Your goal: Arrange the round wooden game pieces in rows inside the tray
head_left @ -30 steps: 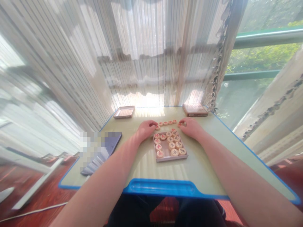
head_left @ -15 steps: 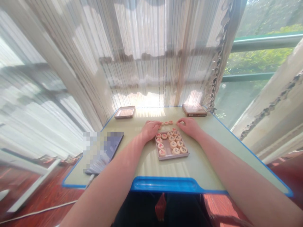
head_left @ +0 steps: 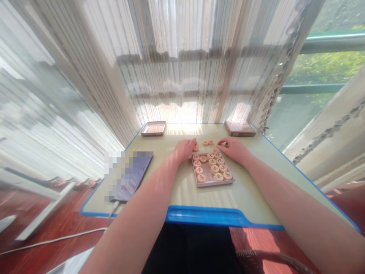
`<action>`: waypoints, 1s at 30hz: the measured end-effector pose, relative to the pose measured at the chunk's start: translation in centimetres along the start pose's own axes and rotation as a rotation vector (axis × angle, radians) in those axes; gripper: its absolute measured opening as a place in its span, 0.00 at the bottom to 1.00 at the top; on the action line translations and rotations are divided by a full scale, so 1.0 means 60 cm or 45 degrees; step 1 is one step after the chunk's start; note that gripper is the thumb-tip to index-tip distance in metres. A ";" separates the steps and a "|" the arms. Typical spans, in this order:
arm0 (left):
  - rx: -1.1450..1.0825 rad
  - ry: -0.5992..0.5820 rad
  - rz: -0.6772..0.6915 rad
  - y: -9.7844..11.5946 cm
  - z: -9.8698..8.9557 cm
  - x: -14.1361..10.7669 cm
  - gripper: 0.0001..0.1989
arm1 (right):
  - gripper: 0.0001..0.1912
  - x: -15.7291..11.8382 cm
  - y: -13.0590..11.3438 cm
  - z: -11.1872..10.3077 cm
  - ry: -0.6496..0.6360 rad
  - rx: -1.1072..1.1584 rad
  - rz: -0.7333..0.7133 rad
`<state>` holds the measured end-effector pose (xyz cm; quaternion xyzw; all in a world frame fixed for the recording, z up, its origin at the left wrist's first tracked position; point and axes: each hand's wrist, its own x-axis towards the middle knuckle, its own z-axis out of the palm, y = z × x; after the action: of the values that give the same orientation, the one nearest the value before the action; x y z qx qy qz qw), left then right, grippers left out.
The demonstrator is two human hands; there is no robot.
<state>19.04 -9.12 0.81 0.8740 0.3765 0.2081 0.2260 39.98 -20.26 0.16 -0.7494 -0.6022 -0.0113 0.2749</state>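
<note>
My left hand [head_left: 185, 149] is left of the far end of a shallow box [head_left: 207, 176], its fingers closed at the tips on a small wooden Chinese chess piece, mostly hidden. Just under those fingertips is a red-marked piece [head_left: 195, 148]. My right hand [head_left: 234, 148] rests on the table beyond the box's far right corner, thumb and forefinger pinched at a pale piece that barely shows. Between the hands lie two red-marked pieces [head_left: 208, 142]. Inside the box, red-marked pieces [head_left: 199, 170] line the left and black-marked pieces [head_left: 219, 168] fill the right.
A shallow open tray [head_left: 153, 129] stands at the table's far left corner, a closed flat box [head_left: 240, 128] at the far right. A dark tablet-like slab [head_left: 132, 177], partly pixelated, lies on the left with a white cable [head_left: 111, 211]. Blue edging rims the table [head_left: 182, 196].
My left hand has drawn a piece leftward from the row, leaving a gap beside the two middle pieces. My right hand stays by its piece. The whole view has shifted slightly.
</note>
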 end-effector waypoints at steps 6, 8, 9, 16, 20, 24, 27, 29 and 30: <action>0.139 0.020 -0.050 -0.007 -0.009 -0.004 0.16 | 0.12 -0.002 -0.004 -0.005 -0.023 0.012 0.026; 0.202 0.037 -0.021 -0.010 -0.011 -0.003 0.16 | 0.12 -0.004 -0.005 -0.005 0.019 0.010 0.015; 0.222 0.045 -0.020 -0.011 -0.011 -0.002 0.15 | 0.12 -0.004 -0.005 -0.005 0.047 0.007 0.014; 0.162 0.165 0.050 -0.015 -0.007 -0.007 0.11 | 0.12 -0.008 -0.008 -0.003 0.121 0.030 -0.027; -0.084 0.324 0.131 -0.010 -0.010 -0.014 0.11 | 0.11 -0.014 -0.022 -0.010 0.266 0.061 -0.108; -0.342 0.330 0.184 0.012 -0.019 -0.024 0.11 | 0.11 -0.028 -0.055 -0.022 0.328 0.121 -0.275; -0.636 0.216 0.225 0.032 -0.020 -0.034 0.15 | 0.12 -0.041 -0.085 -0.026 0.250 0.156 -0.410; -0.810 0.112 0.222 0.043 -0.019 -0.042 0.17 | 0.11 -0.047 -0.100 -0.027 0.225 0.186 -0.453; -0.881 0.069 0.210 0.047 -0.019 -0.045 0.18 | 0.11 -0.049 -0.105 -0.027 0.225 0.198 -0.468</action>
<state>18.30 -12.61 2.77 0.7673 0.2178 0.3639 0.4811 33.96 -22.78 2.99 -0.5997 -0.7013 -0.0803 0.3768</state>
